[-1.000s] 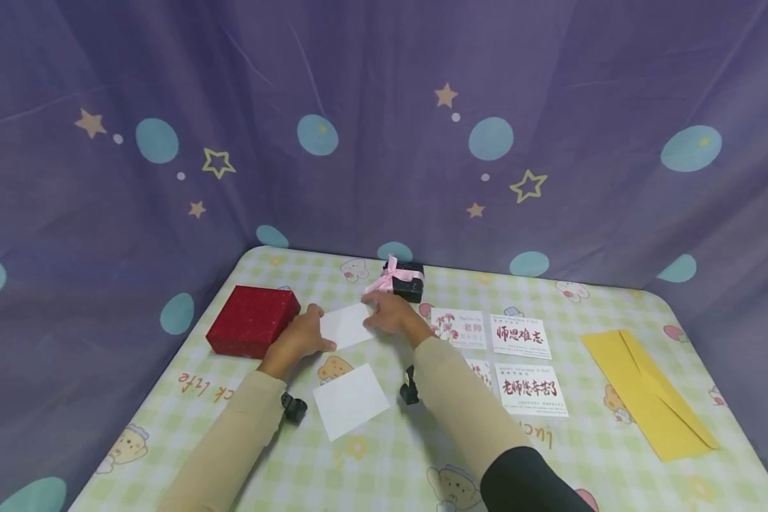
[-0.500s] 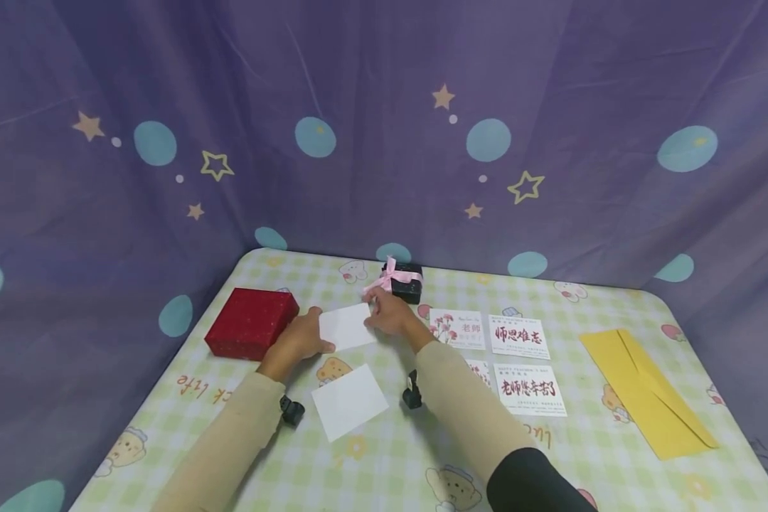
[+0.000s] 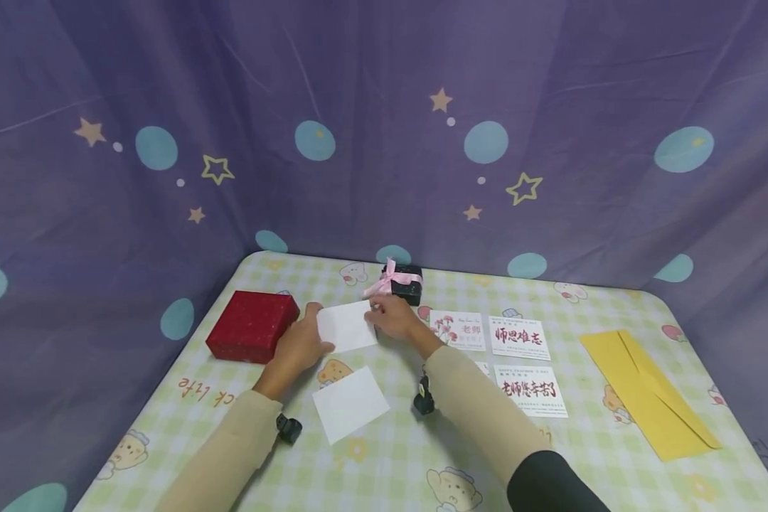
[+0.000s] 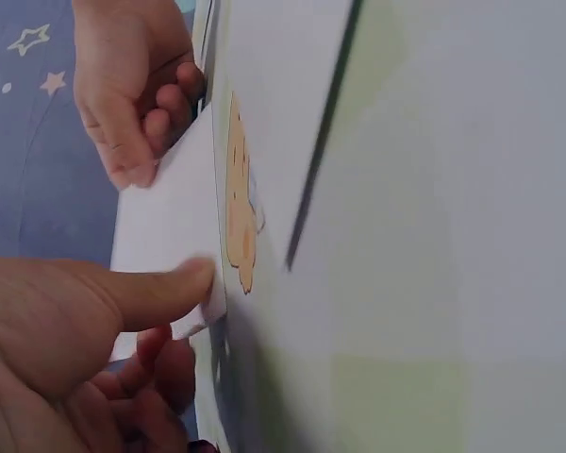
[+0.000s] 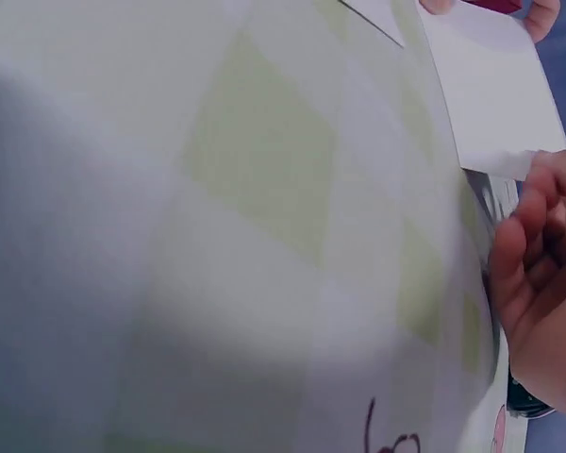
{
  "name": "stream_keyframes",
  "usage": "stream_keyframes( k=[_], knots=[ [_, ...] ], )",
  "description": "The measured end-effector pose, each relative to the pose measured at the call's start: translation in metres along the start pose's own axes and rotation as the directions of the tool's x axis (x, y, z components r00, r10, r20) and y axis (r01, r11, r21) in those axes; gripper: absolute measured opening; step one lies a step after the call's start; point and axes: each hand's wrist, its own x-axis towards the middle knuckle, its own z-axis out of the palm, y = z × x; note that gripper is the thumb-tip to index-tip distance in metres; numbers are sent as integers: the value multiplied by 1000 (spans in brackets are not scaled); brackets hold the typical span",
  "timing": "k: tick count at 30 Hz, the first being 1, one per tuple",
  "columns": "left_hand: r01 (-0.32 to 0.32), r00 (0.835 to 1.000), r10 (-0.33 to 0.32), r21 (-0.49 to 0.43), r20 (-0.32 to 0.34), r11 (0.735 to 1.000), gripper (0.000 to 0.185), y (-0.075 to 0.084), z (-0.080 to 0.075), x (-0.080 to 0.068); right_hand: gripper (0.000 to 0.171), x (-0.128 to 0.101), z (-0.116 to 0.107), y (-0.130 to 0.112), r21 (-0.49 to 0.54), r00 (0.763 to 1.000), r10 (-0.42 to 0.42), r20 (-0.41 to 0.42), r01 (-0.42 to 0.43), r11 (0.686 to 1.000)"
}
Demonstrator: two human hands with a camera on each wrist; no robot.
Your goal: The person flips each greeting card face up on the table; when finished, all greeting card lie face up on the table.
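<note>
A small white card point(image 3: 345, 327) is held between both hands just above the checked tablecloth point(image 3: 422, 462). My left hand point(image 3: 302, 344) grips its left edge, with the thumb point(image 4: 160, 288) pressed on the card point(image 4: 165, 212) and the fingers curled beneath. My right hand point(image 3: 392, 317) pinches the right edge; its curled fingers point(image 5: 533, 245) meet the card point(image 5: 491, 94) at the corner. A second white card point(image 3: 350, 404) lies flat on the table between my forearms.
A red box point(image 3: 252, 326) sits left of my left hand. A black box with a pink ribbon point(image 3: 402, 281) stands just behind my right hand. Printed cards point(image 3: 519, 337) lie to the right, and a yellow envelope point(image 3: 649, 393) farther right. Purple curtain surrounds the table.
Both hands have raised the card slightly off the table, and it sits a little farther back. The other things have not moved.
</note>
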Motion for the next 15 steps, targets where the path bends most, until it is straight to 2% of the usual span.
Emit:
stream_keyframes(
  k=[2, 4, 6, 8, 10, 11, 13, 15],
  knots=[
    [-33, 997, 30, -37, -74, 999, 71, 0, -1, -3, 21, -2, 0, 0, 82, 1000, 12, -15, -11, 997],
    [-72, 986, 57, -94, -155, 993, 58, 0, -4, -6, 24, -6, -1, -3, 204, 999, 41, -22, -36, 978],
    [-121, 969, 82, -161, -232, 979, 43, 1, -8, -10, 31, -9, -3, -7, 337, 997, 68, -21, -57, 940],
    [-173, 948, 104, -213, -302, 962, 33, 3, -12, -13, 36, -13, -6, -11, 457, 996, 82, -19, -65, 887],
    [-205, 933, 113, -248, -343, 947, 28, 4, -16, -16, 36, -16, -9, -14, 502, 997, 71, -27, -48, 864],
    [-217, 927, 117, -255, -357, 942, 26, 5, -18, -17, 33, -17, -11, -15, 505, 998, 58, -31, -35, 862],
    [-233, 919, 129, -250, -372, 940, 23, 5, -19, -18, 26, -20, -14, -16, 484, 999, 21, -36, -1, 875],
    [-236, 925, 141, -244, -353, 940, 24, 5, -20, -19, 25, -24, -18, -16, 444, 999, -13, -32, 26, 895]
  ],
)
